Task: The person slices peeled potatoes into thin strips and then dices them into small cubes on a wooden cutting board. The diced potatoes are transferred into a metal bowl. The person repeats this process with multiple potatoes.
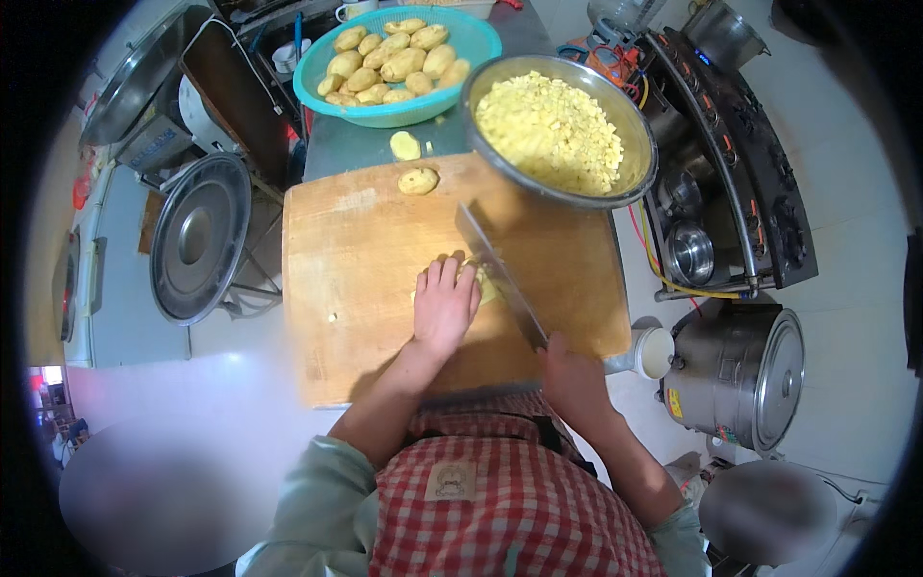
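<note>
My right hand (570, 368) grips the handle of a cleaver (505, 278), its blade slanting up and left over the wooden cutting board (346, 252). Beside the blade, my left hand (443, 299) rests with bent fingers on cut potato pieces (487, 287), partly covering them. A peeled potato (417, 181) lies at the board's far edge, and a potato half (405, 146) is on the metal table just beyond. Diced potato (551, 133) fills much of a steel bowl (642, 162) that overlaps the board's far right corner.
A turquoise plastic basket (396, 114) of peeled potatoes (393, 61) stands on the metal table (346, 148) behind the board. A gas stove (764, 166) is at right, above a large lidded steel pot (728, 375). At left stands a round metal lid or tray (198, 238).
</note>
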`<state>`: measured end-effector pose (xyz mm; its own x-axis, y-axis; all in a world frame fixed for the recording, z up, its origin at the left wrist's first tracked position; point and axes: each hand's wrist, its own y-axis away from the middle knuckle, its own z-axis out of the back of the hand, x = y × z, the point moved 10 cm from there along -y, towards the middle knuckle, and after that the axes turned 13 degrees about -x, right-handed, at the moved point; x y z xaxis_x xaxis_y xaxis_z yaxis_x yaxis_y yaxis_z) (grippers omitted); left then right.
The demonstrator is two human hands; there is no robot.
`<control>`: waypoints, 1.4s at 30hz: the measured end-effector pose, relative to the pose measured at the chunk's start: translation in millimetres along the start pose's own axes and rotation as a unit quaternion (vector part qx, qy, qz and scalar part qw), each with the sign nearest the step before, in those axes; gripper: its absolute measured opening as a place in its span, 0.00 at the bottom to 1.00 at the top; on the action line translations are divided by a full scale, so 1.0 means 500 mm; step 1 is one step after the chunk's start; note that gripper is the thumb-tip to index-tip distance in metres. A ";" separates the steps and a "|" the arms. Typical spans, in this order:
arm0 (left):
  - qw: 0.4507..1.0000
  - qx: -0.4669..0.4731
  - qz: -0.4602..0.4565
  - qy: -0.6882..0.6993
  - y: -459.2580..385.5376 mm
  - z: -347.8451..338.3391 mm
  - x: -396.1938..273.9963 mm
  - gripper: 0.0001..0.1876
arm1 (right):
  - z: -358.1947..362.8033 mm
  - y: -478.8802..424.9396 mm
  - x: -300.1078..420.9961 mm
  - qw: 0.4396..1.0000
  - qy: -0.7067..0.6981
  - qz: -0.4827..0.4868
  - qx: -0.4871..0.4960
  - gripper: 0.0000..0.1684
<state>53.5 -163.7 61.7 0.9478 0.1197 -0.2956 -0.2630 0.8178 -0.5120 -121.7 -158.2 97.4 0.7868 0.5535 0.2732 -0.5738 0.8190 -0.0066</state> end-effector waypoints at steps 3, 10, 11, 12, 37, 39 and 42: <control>0.999 -0.027 -0.016 0.007 -0.008 0.012 -0.005 0.16 | -0.032 -0.017 0.000 1.000 0.015 0.002 0.016 0.12; 0.997 -0.039 0.005 0.062 -0.004 0.015 0.015 0.14 | -0.023 -0.017 0.023 1.000 0.000 0.016 0.026 0.12; 0.997 -0.036 0.008 0.063 -0.007 0.013 0.018 0.14 | -0.036 -0.023 0.022 0.999 0.009 0.017 0.029 0.12; 0.998 -0.029 0.014 0.062 -0.001 0.015 0.021 0.14 | -0.030 -0.025 0.021 0.999 0.002 0.007 0.034 0.13; 0.997 -0.062 0.044 0.021 0.062 0.071 0.055 0.14 | -0.049 -0.005 0.066 0.997 0.009 0.029 0.075 0.15; 0.993 -0.085 0.057 0.051 0.061 0.087 0.058 0.15 | -0.034 -0.005 0.070 0.998 -0.003 0.040 0.054 0.15; 0.987 -0.069 0.096 0.105 0.072 0.095 0.073 0.16 | -0.026 0.009 0.082 0.997 -0.011 0.057 0.052 0.14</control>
<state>87.2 -103.2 71.1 0.8232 0.1339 -0.5518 -0.4707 0.7044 -0.5312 -89.0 -129.9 96.1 0.7109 0.6375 0.2970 -0.6802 0.7306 0.0600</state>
